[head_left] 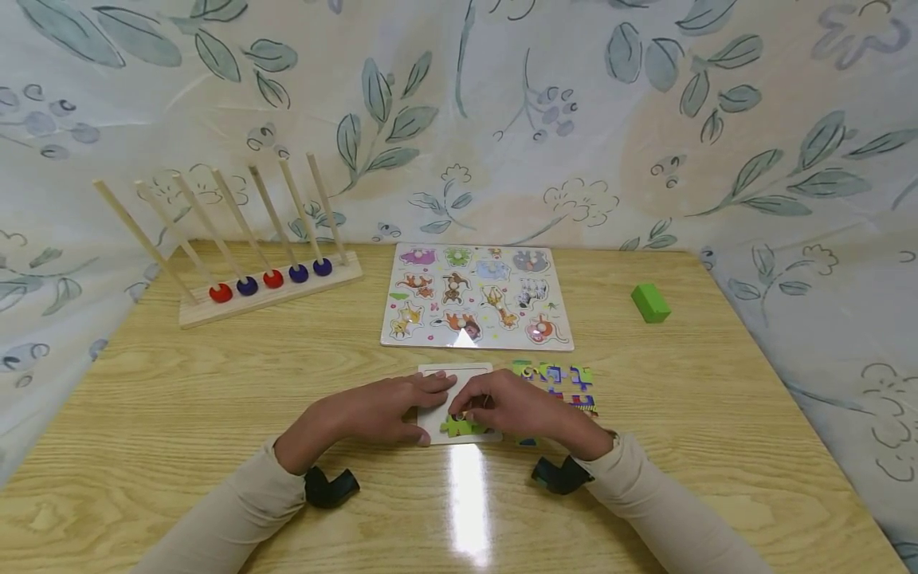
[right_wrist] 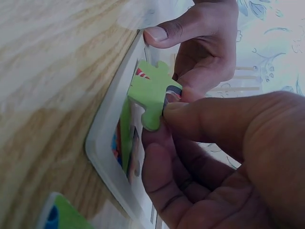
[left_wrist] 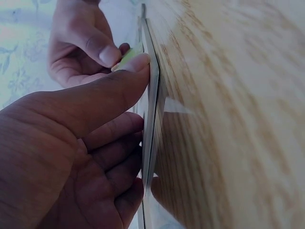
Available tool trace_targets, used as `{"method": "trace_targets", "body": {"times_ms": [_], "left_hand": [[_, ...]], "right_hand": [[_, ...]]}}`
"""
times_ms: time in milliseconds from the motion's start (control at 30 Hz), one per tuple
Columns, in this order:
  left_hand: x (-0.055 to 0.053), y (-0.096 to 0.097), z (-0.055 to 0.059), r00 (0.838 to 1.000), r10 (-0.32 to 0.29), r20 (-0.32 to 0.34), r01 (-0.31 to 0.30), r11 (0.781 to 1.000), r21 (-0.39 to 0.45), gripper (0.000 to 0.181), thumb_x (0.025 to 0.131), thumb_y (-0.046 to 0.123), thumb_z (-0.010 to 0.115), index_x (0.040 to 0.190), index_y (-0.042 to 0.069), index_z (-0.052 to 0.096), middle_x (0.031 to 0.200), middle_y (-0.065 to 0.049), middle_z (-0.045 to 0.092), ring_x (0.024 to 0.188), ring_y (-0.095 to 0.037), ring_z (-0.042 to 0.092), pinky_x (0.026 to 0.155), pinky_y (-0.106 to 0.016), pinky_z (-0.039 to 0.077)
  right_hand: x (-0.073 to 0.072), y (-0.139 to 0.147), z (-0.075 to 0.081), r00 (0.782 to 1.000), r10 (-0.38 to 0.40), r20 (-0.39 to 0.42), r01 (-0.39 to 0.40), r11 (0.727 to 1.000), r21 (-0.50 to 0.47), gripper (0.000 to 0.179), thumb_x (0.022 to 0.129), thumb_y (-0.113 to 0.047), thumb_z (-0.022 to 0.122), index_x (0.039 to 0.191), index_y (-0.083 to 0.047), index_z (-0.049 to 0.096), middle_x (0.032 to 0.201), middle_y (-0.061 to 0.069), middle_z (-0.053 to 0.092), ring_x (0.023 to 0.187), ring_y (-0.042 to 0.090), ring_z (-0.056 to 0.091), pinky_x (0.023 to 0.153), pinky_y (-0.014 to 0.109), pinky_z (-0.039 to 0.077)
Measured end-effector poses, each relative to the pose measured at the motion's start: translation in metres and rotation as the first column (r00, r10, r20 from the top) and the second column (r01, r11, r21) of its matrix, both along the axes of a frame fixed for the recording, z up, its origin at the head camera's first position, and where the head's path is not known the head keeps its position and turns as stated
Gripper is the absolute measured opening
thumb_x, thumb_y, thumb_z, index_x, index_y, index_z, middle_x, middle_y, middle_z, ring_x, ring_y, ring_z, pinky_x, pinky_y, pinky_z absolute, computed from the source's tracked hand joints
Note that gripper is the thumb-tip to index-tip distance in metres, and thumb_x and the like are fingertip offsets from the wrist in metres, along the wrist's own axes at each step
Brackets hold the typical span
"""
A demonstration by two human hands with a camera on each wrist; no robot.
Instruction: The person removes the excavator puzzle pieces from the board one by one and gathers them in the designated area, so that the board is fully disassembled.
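Note:
A green jigsaw piece [right_wrist: 150, 90] with a red-and-white striped mark is pinched between the thumb and fingers of my right hand [head_left: 519, 405]. It is tilted over a shallow pale wooden puzzle tray [head_left: 455, 367], close to the near left corner. Another green piece [right_wrist: 126, 138] lies inside the tray along its near side. My left hand [head_left: 380, 408] rests on the tray's left part, its thumb touching the near left corner and its fingers spread over the surface. Loose colourful jigsaw pieces [head_left: 582, 401] lie right of the tray, partly hidden by my right hand.
Behind the tray lies an animal peg puzzle board [head_left: 480, 335]. A wooden bead stand [head_left: 287, 299] with upright rods and red and blue beads is at the back left. At the right sits a green block [head_left: 650, 304]. Patterned cloth [head_left: 488, 175] hangs behind the table.

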State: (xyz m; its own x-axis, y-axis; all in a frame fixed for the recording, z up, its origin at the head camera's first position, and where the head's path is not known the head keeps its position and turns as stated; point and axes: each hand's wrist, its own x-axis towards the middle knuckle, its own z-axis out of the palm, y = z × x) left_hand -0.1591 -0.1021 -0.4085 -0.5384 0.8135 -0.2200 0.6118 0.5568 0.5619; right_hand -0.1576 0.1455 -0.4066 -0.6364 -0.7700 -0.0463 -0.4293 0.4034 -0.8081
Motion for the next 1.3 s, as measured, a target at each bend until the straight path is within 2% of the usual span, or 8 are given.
{"method": "trace_targets", "body": {"times_ms": [233, 533, 900, 1300], "left_hand": [[0.000, 0.000, 0.000, 1.000, 0.004, 0.006, -0.004, 1.000, 0.000, 0.068, 0.093, 0.025, 0.069, 0.149, 0.004, 0.038, 0.159, -0.002, 0.024, 0.145, -0.020, 0.020, 0.112, -0.042, 0.027], [0.001, 0.000, 0.001, 1.000, -0.005, -0.005, 0.005, 1.000, 0.006, 0.066, 0.093, 0.024, 0.069, 0.148, 0.003, 0.039, 0.159, -0.003, 0.023, 0.145, -0.020, 0.019, 0.112, -0.041, 0.028], [0.000, 0.000, 0.000, 0.999, -0.032, -0.012, 0.032, 0.999, 0.033, 0.065, 0.093, 0.022, 0.068, 0.147, 0.001, 0.040, 0.158, -0.007, 0.025, 0.145, -0.024, 0.021, 0.112, -0.044, 0.027], [0.001, 0.001, 0.001, 0.999, -0.026, -0.030, 0.027, 0.999, 0.026, 0.065, 0.092, 0.022, 0.069, 0.147, 0.001, 0.040, 0.158, -0.007, 0.026, 0.144, -0.024, 0.022, 0.112, -0.043, 0.027]], "right_hand": [[0.002, 0.000, 0.003, 1.000, -0.001, -0.009, 0.001, 1.000, 0.009, 0.019, 0.093, 0.003, 0.061, 0.105, -0.006, 0.073, 0.099, -0.002, 0.070, 0.084, 0.005, 0.060, 0.066, 0.024, 0.051], [0.005, 0.007, 0.008, 0.995, -0.101, -0.012, 0.101, 0.995, 0.004, 0.021, 0.094, 0.002, 0.061, 0.105, -0.010, 0.074, 0.100, -0.006, 0.070, 0.091, 0.008, 0.064, 0.074, 0.027, 0.053], [0.006, 0.027, 0.009, 0.995, -0.101, 0.000, 0.101, 0.995, -0.003, 0.021, 0.095, 0.001, 0.059, 0.109, -0.007, 0.072, 0.103, -0.002, 0.069, 0.095, 0.011, 0.064, 0.078, 0.028, 0.054], [0.007, 0.047, 0.008, 0.988, -0.151, -0.012, 0.151, 0.989, -0.002, 0.020, 0.094, 0.003, 0.060, 0.106, -0.005, 0.073, 0.101, 0.000, 0.071, 0.085, 0.012, 0.064, 0.071, 0.029, 0.054]]}}
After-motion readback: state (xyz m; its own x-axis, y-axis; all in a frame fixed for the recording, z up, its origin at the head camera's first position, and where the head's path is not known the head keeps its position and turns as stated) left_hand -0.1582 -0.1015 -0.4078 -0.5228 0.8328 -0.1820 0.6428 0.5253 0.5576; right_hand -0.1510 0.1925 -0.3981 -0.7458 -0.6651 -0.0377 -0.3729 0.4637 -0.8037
